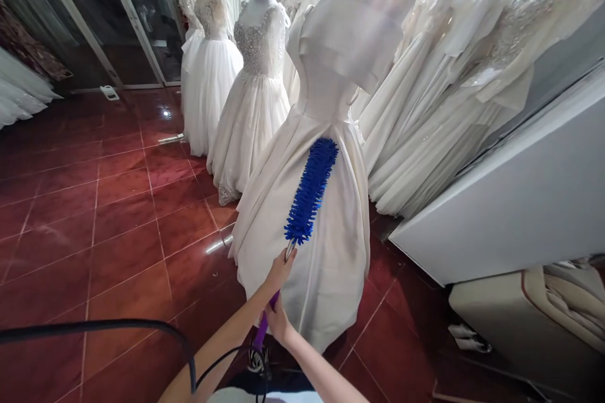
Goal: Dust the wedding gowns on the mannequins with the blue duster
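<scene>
Fingers of the left hand (pixel 280 269) are closed around the metal shaft (pixel 290 249) of the blue duster (pixel 312 192); the right hand (pixel 278 318) grips its purple handle (pixel 261 330). The duster's head overlies the white gown (pixel 338 252); contact cannot be confirmed. Dressed mannequins (pixel 262 41) stand toward the floor's (pixel 118 220) far edge; hanging gowns (pixel 418 119) line its right. A black cable (pixel 99 325) obstructs the near left corner.

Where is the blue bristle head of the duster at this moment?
In the head view, the blue bristle head is near the middle of the picture, in front of the nearest white dress and just beyond the left hand.
</scene>
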Available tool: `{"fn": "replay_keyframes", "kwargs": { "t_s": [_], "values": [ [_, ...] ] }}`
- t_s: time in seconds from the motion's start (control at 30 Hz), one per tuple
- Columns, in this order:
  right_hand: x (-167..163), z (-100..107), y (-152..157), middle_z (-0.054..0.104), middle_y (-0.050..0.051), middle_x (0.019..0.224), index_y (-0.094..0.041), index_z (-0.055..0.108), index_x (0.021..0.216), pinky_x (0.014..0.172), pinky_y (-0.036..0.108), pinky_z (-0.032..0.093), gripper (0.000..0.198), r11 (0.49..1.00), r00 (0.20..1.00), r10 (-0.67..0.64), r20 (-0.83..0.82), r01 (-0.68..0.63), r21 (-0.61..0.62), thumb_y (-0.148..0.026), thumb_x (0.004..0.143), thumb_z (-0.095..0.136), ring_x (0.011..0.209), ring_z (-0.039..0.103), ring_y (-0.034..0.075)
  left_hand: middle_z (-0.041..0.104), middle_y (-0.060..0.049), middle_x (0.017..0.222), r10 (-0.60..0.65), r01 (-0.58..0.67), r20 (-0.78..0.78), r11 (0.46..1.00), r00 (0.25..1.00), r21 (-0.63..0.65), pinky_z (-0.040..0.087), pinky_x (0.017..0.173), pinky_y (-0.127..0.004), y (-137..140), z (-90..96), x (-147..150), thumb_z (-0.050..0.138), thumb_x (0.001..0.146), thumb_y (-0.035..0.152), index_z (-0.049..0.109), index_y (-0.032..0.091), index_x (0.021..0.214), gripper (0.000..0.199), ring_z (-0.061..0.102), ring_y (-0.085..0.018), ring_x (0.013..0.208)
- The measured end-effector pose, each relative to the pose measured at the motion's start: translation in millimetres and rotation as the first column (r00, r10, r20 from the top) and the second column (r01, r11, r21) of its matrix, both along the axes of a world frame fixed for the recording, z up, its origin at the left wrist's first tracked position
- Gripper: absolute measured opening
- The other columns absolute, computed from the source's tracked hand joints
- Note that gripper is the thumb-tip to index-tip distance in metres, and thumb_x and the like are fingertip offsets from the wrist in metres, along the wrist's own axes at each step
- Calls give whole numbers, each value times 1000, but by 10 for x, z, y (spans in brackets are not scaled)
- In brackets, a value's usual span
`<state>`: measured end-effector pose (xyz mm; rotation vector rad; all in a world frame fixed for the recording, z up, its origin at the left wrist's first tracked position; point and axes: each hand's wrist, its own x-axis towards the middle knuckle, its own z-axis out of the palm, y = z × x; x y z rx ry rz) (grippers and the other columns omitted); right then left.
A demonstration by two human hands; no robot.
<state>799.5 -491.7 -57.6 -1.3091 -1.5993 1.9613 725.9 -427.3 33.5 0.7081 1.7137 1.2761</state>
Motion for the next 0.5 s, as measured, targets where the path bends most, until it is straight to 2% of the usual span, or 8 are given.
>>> {"fn": "replay_keyframes", "kwargs": {
  "t_s": [0.07, 0.13, 0.2, 0.23, 0.3, 0.33, 0.4, 0.5],
  "values": [
    [81, -94, -48, 39, -11, 41, -20, 35, 97, 41, 27, 37, 67, 1000, 998, -21, 64, 21, 0, -77, 63, 36, 37, 41, 13, 37, 8, 45, -21, 22, 86, 1000, 996, -13, 31, 45, -23, -21, -173, 69, 43, 74, 64, 53, 20, 86, 47, 35, -9, 39],
    [223, -160, -144, 44, -9, 43, -19, 38, 99, 43, 28, 38, 63, 1000, 994, -24, 111, 23, 11, -73, 66, 39, 40, 47, 15, 37, 9, 45, -33, 38, 202, 999, 979, -23, 31, 43, -24, -111, -377, 139, 44, 72, 68, 51, 22, 81, 48, 35, -9, 37],
    [398, -193, -236, 59, 1, 57, -18, 41, 105, 53, 31, 44, 54, 995, 973, 36, 227, -55, 79, -61, 73, 42, 55, 59, 20, 37, 8, 44, -1, 20, 304, 998, 953, -60, 31, 41, -24, -222, -592, 180, 42, 68, 73, 46, 23, 71, 50, 36, -9, 35],
    [485, -198, -262, 66, 7, 71, -16, 42, 110, 61, 33, 47, 50, 983, 944, 92, 316, -137, 124, -52, 77, 42, 67, 64, 23, 38, 8, 43, 44, -15, 345, 996, 937, -86, 32, 40, -24, -271, -699, 186, 40, 66, 76, 43, 23, 66, 53, 38, -10, 34],
    [626, -188, -251, 67, 19, 96, -10, 39, 122, 75, 39, 47, 48, 916, 833, 213, 511, -352, 192, -37, 82, 38, 89, 65, 29, 38, 8, 41, 175, -123, 422, 981, 890, -148, 33, 38, -24, -344, -911, 168, 39, 60, 81, 39, 23, 61, 58, 41, -11, 33],
    [672, -174, -212, 66, 23, 101, -7, 38, 125, 78, 42, 46, 50, 868, 764, 257, 591, -452, 207, -32, 83, 35, 93, 64, 31, 38, 8, 39, 246, -176, 475, 966, 845, -187, 34, 38, -24, -370, -1015, 145, 39, 57, 83, 38, 23, 60, 60, 41, -11, 32],
    [703, -127, -80, 67, 23, 99, -6, 40, 126, 77, 44, 46, 48, 779, 671, 300, 678, -583, 231, -28, 84, 32, 92, 65, 32, 38, 8, 38, 372, -260, 586, 927, 720, -269, 36, 39, -25, -412, -1208, 83, 41, 53, 85, 37, 22, 58, 63, 42, -11, 32],
    [621, -9, 178, 70, 19, 89, -13, 54, 109, 70, 40, 48, 36, 663, 607, 311, 732, -690, 290, -30, 84, 34, 82, 67, 32, 38, 9, 39, 510, -369, 687, 858, 518, -358, 37, 41, -23, -445, -1394, -28, 48, 53, 82, 34, 22, 56, 62, 41, -8, 34]
  ]
}}
